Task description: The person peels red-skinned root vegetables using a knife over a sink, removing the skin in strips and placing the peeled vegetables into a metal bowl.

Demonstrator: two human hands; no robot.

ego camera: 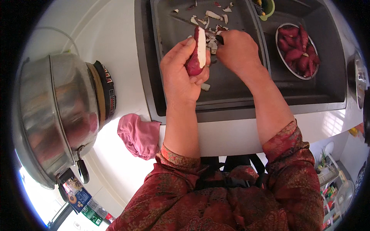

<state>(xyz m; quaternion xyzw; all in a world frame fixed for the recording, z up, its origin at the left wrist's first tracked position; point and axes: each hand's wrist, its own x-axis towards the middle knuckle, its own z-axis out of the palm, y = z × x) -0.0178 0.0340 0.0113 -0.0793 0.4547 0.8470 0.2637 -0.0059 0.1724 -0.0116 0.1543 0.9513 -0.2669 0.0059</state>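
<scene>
My left hand (182, 69) holds a red-skinned sweet potato (198, 53) upright, thumb on its left side. A long strip of its skin is off, and pale flesh shows there. Just right of it, my right hand (238, 49) is closed on the black handle (219, 39) of a knife or peeler, whose metal part reaches towards the sweet potato and is partly hidden. Beneath both hands, red and white peelings (213, 44) lie in a dark tray (231, 89) set in the sink. To the right, an oval bowl (277, 49) holds several unpeeled sweet potatoes (302, 62).
A pale green container (270, 11) sits at the sink's top. On the left stand a large metal pot (37, 109) and a black appliance (107, 89). A pink cloth (138, 135) lies by the sink's front left corner. A metal bowl (360, 78) is at far right.
</scene>
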